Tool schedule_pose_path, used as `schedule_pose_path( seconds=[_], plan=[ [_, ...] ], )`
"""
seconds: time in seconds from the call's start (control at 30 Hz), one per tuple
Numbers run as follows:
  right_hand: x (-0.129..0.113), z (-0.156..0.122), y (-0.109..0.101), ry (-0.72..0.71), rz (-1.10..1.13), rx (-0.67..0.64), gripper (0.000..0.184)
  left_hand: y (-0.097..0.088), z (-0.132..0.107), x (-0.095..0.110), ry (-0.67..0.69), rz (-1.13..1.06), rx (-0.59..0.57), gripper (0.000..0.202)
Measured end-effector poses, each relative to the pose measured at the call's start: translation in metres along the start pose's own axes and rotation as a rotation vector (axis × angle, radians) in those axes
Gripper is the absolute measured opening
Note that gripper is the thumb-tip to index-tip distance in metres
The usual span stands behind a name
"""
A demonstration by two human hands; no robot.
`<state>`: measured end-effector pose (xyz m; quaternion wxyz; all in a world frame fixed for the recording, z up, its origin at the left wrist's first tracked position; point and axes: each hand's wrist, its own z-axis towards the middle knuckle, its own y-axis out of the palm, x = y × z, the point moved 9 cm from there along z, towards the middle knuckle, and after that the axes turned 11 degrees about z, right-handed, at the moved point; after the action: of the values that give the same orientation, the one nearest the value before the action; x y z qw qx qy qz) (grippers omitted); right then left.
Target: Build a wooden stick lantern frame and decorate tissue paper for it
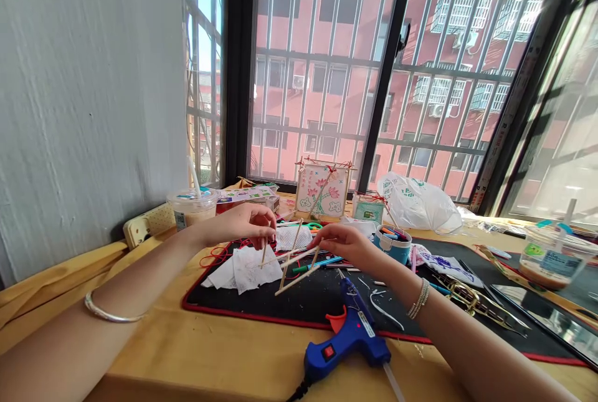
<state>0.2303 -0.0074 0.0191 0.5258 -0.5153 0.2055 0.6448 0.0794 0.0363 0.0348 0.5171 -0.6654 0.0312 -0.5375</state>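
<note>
Head view: your left hand [243,226] and right hand [339,245], fingers clenched, pinching wooden stick frame [293,263] between them, held above black cutting mat [303,308] on yellow tabletop [154,339]. Blue hot glue gun [348,346] across mat's near edge. Barred window [387,59] ahead, pink building [322,103] outside.

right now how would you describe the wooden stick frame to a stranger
Find the black red-edged mat on the yellow desk. Above it, the left hand and right hand hold a pale wooden stick frame, unlike the crumpled white paper beneath it.
</note>
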Motion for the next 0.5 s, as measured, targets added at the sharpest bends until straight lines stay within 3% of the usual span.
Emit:
schedule_pose_path(
  seconds=[0.17,0.3,0.5],
  plan=[
    [-0.001,0.001,-0.001,-0.018,-0.042,0.019,0.026,0.013,0.0,0.001,0.021,-0.03,-0.123,0.029],
    [0.001,0.003,-0.008,-0.039,-0.042,0.083,0.029,0.016,0.0,0.006,0.055,-0.071,-0.138,0.026],
    [0.001,0.003,-0.008,-0.024,-0.071,0.074,0.027,0.027,0.001,0.006,0.105,-0.099,-0.192,0.027]
  ],
)
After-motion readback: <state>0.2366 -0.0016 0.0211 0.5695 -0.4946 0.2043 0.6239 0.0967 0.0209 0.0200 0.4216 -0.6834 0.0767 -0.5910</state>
